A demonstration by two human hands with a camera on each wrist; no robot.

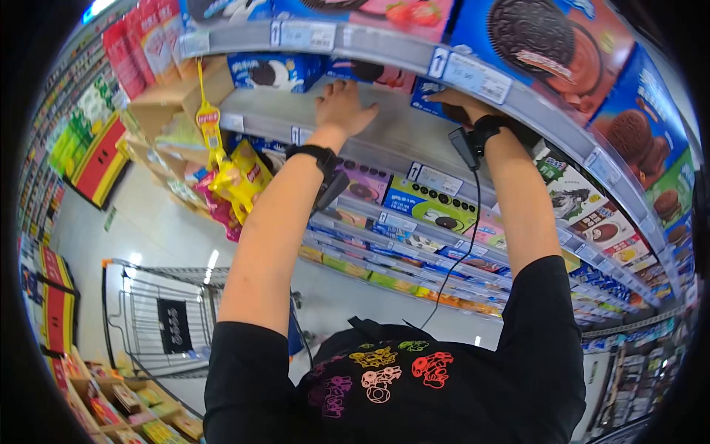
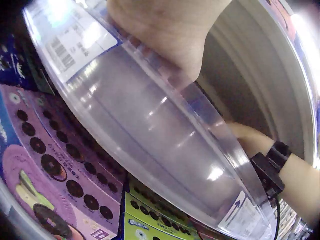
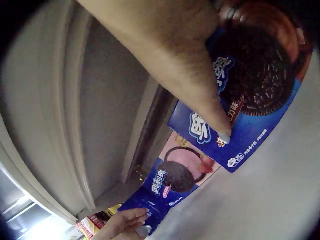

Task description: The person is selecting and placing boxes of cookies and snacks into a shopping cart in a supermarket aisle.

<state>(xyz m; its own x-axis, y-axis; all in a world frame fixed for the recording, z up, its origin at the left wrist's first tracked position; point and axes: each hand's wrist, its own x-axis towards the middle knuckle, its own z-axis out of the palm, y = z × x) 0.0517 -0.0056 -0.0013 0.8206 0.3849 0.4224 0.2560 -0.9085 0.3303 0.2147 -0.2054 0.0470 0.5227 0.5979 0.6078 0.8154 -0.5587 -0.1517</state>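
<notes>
In the head view my left hand [image 1: 344, 111] reaches over a shelf, fingers extended toward boxes at its back; its fingertips overlap a blue cookie box [image 3: 150, 215] in the right wrist view. My right hand [image 1: 462, 107] is at a blue chocolate cookie box [image 3: 250, 130], gripping it. Its thumb lies across the printed front, while the other fingers are hidden. Between these two boxes stands a pink-and-blue strawberry cookie box [image 3: 187, 167]. In the left wrist view, only the heel of the left hand [image 2: 160, 35] shows, above the shelf's clear front strip [image 2: 150, 125].
An upper shelf edge [image 1: 355, 41] with price tags curves close above both hands, carrying large cookie boxes. Purple [image 1: 362, 181] and green [image 1: 429, 203] cookie boxes fill the level below. Yellow snack bags [image 1: 244, 177] hang at left; a shopping cart [image 1: 159, 318] stands behind on the floor.
</notes>
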